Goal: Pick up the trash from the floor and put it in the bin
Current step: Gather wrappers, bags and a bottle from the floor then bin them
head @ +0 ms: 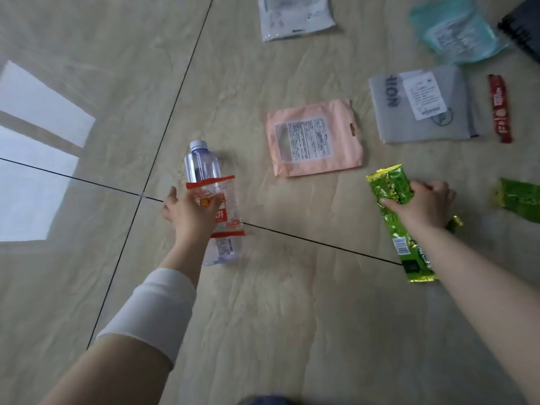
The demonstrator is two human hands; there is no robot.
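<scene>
Beige floor tiles (292,317) with dark grout lines are filling your view, and bright window reflections are lying across the left side; you are looking down at both of your arms.

Your left hand (187,210), with a white sleeve band (152,308) on its forearm, is closing its fingers around a clear plastic bottle (204,168) together with a clear wrapper with red edges (222,217); the bottle cap is pointing away from you; whether the bottle is lifted off the floor cannot be told.

A pink pouch (314,138) is lying flat near the middle of the floor, well apart from both hands; a white packet (295,16) is lying beyond it at the top edge.

Your right hand (423,203) is curling its fingers over a long green foil wrapper (391,188); the thumb is pressing on its near face, and the wrapper is running back under your wrist.

Farther right, a grey mailer bag (420,103) is lying flat with a red snack strip (500,108) just beside it; a teal bag (455,30) and a dark object (523,27) are sitting at the top right corner; a second green wrapper (520,203) is lying at the right edge.
</scene>
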